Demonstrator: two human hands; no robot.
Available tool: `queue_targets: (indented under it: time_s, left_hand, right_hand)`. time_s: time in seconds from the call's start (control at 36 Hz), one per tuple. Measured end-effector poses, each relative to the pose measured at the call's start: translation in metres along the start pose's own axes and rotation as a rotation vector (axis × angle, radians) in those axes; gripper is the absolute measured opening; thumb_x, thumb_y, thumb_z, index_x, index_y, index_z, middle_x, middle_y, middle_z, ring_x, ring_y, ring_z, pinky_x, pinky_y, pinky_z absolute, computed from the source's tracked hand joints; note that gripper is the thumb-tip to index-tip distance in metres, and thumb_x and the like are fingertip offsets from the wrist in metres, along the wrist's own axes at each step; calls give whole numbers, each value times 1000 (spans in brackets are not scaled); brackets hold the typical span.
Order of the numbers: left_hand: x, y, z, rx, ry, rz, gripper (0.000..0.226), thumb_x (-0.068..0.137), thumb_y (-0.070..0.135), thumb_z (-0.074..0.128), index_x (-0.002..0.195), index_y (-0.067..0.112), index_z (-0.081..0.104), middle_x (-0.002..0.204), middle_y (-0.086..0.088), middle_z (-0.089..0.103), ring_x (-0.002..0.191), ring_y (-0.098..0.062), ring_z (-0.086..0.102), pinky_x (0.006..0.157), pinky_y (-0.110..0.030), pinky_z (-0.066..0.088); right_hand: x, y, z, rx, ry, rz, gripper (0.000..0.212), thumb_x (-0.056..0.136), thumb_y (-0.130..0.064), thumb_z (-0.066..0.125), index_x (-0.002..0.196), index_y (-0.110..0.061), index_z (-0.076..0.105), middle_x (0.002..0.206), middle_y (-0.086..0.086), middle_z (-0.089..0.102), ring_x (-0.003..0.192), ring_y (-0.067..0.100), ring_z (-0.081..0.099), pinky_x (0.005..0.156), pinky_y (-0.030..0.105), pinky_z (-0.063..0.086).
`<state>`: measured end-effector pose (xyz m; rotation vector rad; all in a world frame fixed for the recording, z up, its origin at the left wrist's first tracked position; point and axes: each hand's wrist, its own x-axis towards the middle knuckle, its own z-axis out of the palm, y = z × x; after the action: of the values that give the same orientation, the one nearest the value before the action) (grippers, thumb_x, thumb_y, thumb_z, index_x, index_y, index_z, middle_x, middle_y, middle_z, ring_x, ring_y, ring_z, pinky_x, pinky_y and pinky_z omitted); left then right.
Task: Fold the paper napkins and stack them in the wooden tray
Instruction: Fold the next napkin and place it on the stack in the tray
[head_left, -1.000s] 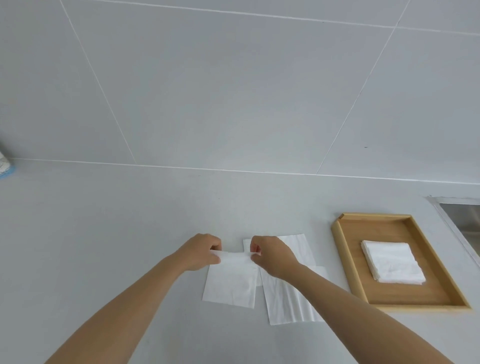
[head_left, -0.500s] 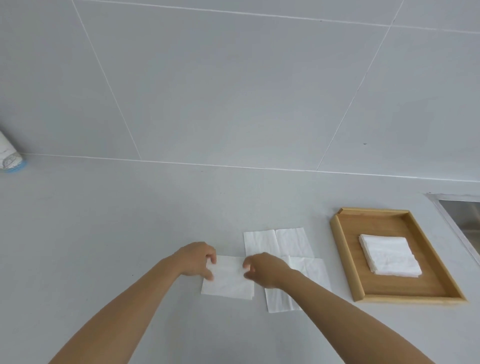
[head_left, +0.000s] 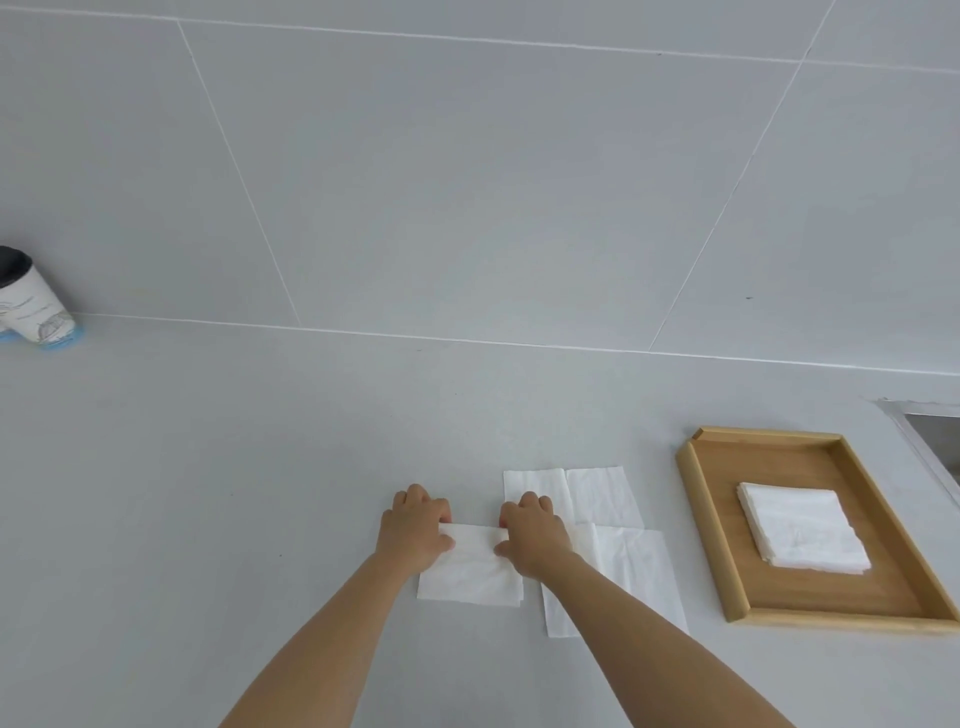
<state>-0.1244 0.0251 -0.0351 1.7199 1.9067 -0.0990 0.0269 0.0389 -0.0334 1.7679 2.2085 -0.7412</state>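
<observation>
A folded white paper napkin (head_left: 470, 571) lies flat on the grey counter. My left hand (head_left: 415, 527) presses its far left corner and my right hand (head_left: 535, 535) presses its far right corner, fingers curled onto the folded edge. Two unfolded napkins lie just to the right: one farther back (head_left: 597, 493), one nearer (head_left: 634, 566), partly under my right forearm. The wooden tray (head_left: 701, 525) sits at the right with a stack of folded napkins (head_left: 800, 527) inside.
A paper cup with a black lid (head_left: 31, 306) stands at the far left by the tiled wall. A sink edge (head_left: 930, 441) shows at the right margin behind the tray.
The napkin's far edge, held raised between both hands, has been brought down towards me; it now lies folded flat. Both hands press on its far edge. The view shifted, showing the cup.
</observation>
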Motion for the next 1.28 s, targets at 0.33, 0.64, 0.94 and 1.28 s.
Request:
queue_targets:
  time_s: [0.33,0.64,0.94,1.28]
  left_hand:
    - [1,16,-27,-731,62,-7,28,84,3,59,62,17,48,68,2,50,65,-15,46,58,-23,34]
    - [10,111,-43,-925,104,95,20,87,-1,46,95,18,44,79,-15,51,72,-25,49,61,-27,43]
    - [23,224,-12,-898,90,163,18,85,-4,53,87,9,66,88,-5,53,80,-22,54,59,-23,45]
    - [29,324,47,-554,-96,239,52,81,0,63,130,13,51,141,-8,48,129,-23,45,106,-28,37]
  right_hand:
    - [-4,30,-33,775,70,28,23,89,-13,53,68,-15,43,65,-5,41,63,12,41,58,20,33]
    - [-21,104,-79,1178,248,165,9,90,-18,54,86,-13,48,78,4,47,62,16,42,53,25,34]
    - [-64,213,-110,1130,352,145,24,80,2,61,87,-20,53,100,7,50,88,23,48,58,23,37]
    - [-87,317,-105,809,369,350,35,88,5,48,119,-9,57,127,7,53,94,16,47,69,20,39]
